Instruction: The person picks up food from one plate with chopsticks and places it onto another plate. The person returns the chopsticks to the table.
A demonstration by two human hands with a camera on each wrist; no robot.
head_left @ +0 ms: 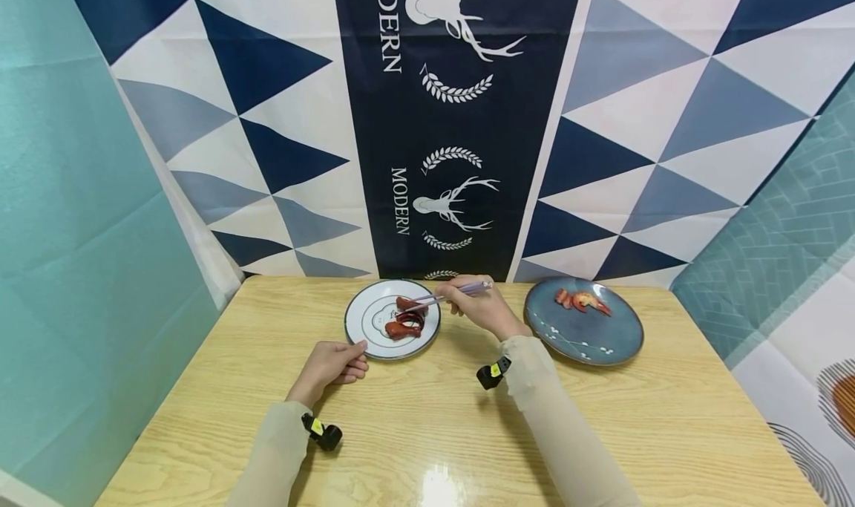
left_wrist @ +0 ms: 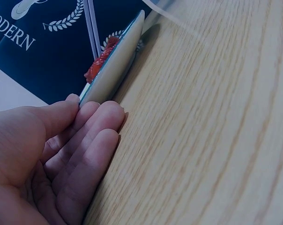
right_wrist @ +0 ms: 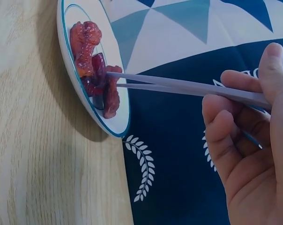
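Note:
A white plate (head_left: 358,315) with a dark rim line stands at the back of the table. My left hand (head_left: 332,364) pinches its near-left rim, thumb on top and fingers under the edge. In my right hand (head_left: 486,308) is a pair of pale purple chopsticks (right_wrist: 179,87), gripped well back from the tips. Those tips reach a reddish-brown piece of meat (right_wrist: 112,96) on the plate's right side. Beside it lie a glossy drumstick-like piece (head_left: 402,331) and dark red, curved glossy pieces (right_wrist: 99,68).
To the right stands a blue-grey plate (head_left: 554,329) bearing a shrimp-like piece (head_left: 588,301) and a small reddish piece (head_left: 563,298). Patterned cloth (head_left: 467,136) hangs right behind the wooden table (head_left: 401,425). A teal panel (head_left: 100,254) rises on the left.

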